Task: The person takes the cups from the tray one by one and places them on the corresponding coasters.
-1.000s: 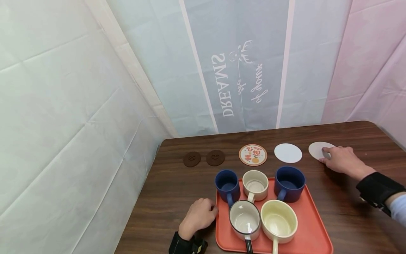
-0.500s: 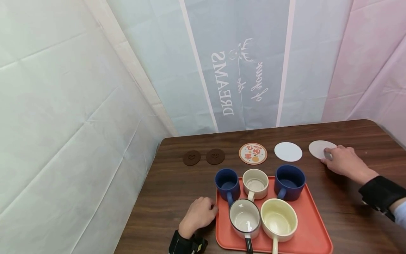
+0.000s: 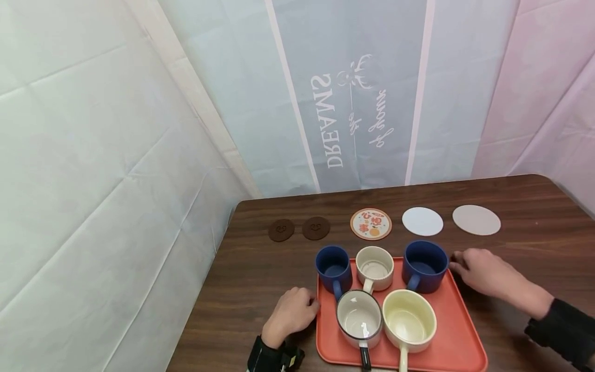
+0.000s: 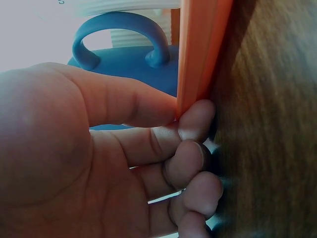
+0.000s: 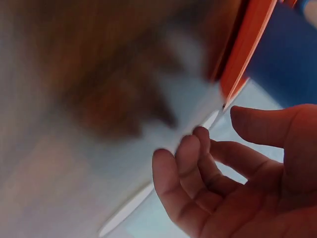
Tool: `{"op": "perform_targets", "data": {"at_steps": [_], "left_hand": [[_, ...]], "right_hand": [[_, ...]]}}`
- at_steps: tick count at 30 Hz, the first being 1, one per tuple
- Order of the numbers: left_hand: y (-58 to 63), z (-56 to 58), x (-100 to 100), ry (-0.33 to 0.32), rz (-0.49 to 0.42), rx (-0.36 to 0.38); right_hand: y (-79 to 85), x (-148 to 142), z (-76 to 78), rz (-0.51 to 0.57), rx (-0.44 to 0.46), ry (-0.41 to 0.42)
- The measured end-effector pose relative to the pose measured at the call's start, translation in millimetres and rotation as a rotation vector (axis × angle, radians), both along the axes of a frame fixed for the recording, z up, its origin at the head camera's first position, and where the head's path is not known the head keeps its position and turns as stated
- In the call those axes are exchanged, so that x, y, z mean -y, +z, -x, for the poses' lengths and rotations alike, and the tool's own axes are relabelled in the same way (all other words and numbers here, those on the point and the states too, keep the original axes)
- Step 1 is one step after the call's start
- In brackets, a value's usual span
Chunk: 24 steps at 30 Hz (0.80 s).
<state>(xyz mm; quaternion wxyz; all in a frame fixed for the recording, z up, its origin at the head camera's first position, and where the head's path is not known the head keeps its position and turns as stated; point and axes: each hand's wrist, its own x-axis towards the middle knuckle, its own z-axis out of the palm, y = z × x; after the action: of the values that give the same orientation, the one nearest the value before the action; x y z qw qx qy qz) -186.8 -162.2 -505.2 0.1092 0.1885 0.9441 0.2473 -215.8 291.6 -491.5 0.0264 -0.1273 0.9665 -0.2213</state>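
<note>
Dark wooden table (image 3: 260, 268), orange tray (image 3: 457, 330) bearing five mugs near its front edge, large blue mug (image 3: 424, 266) at tray's far right corner, left hand (image 3: 292, 314) pinching tray's left rim, right hand (image 3: 483, 273) fingers loosely spread, holding nothing, just beside blue mug and tray's right edge.

Five mugs (image 3: 374, 267), five coasters (image 3: 370, 225), one tray (image 3: 457, 336).
</note>
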Motion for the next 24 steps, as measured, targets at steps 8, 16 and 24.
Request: {"op": "perform_targets", "data": {"at_steps": [8,16,24], "left_hand": [[5.1,-0.6,0.5,-0.009,-0.008,-0.019],[4.7,2.1,7.0,0.0,-0.124,-0.071],[16.3,-3.9,-4.5,0.023,-0.447,-0.193]], "right_hand": [[-1.7,15.4,-13.9,0.034,0.111,0.042],[-6.2,24.4,-19.0,0.047,0.129,0.021],[-8.5,25.7,-18.5,0.026,0.143,0.055]]}}
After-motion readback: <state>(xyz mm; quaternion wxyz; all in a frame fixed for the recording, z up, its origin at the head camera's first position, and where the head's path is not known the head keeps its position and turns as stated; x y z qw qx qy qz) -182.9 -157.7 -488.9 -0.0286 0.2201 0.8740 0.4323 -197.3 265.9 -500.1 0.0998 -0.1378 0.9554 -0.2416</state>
